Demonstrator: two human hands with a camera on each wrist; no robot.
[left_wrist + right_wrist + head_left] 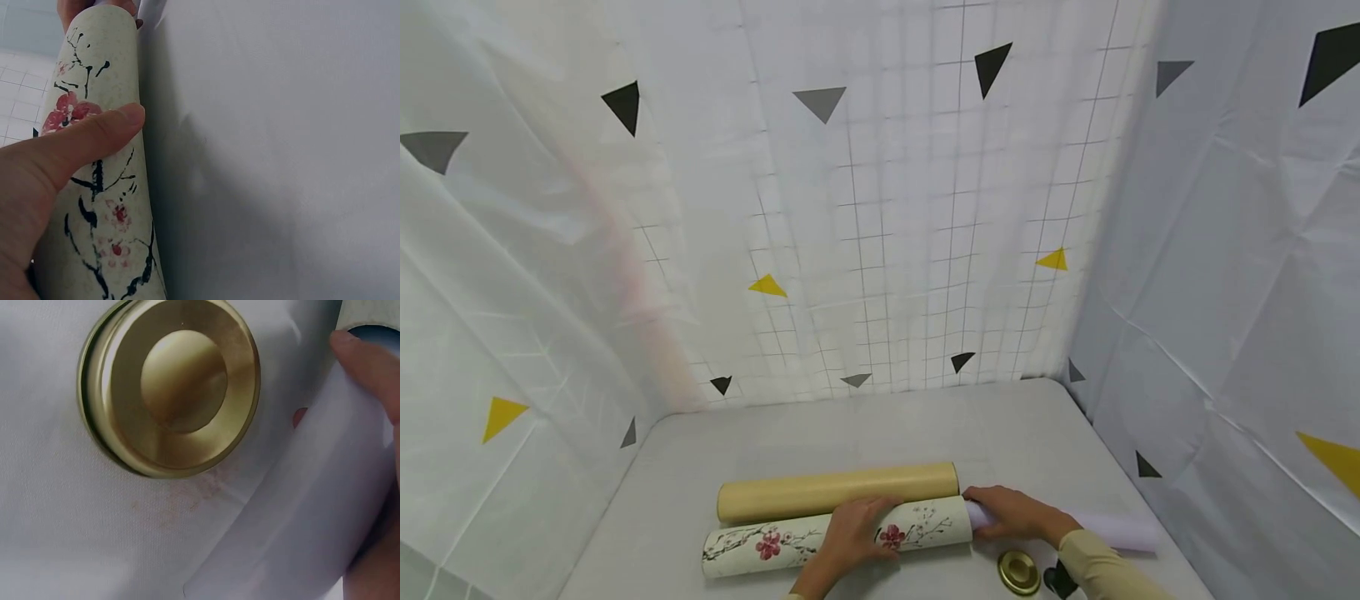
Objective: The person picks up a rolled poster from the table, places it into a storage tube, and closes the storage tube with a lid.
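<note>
A person's two bare hands worked over a desk [647,508] covered in pale cloth. The left hand [854,537] held a cream tube [805,543] round its middle, the thumb laid across its surface; the tube was printed with dark branches and pinkish-red blossoms, and it lay crosswise near the front of the desk.

The right hand [1011,511] gripped a pale lilac-white roll [1118,532], thumb and fingers wrapped about it. The roll stretched away to the right, and its left end was at the tube's open right-hand mouth — how far inside it reached could not be told.

Just behind the cream tube, and nearly parallel to it, lay a plain yellow tube [842,492]. On the near side of the roll sat a round gold lid [1019,572] with a raised rim and a circle at its centre. Beside the lid was a small black object [1058,581], partly hidden by the right sleeve [1101,567]. White sheeting [895,208] rose on three sides — printed with black, grey and yellow triangles.
</note>
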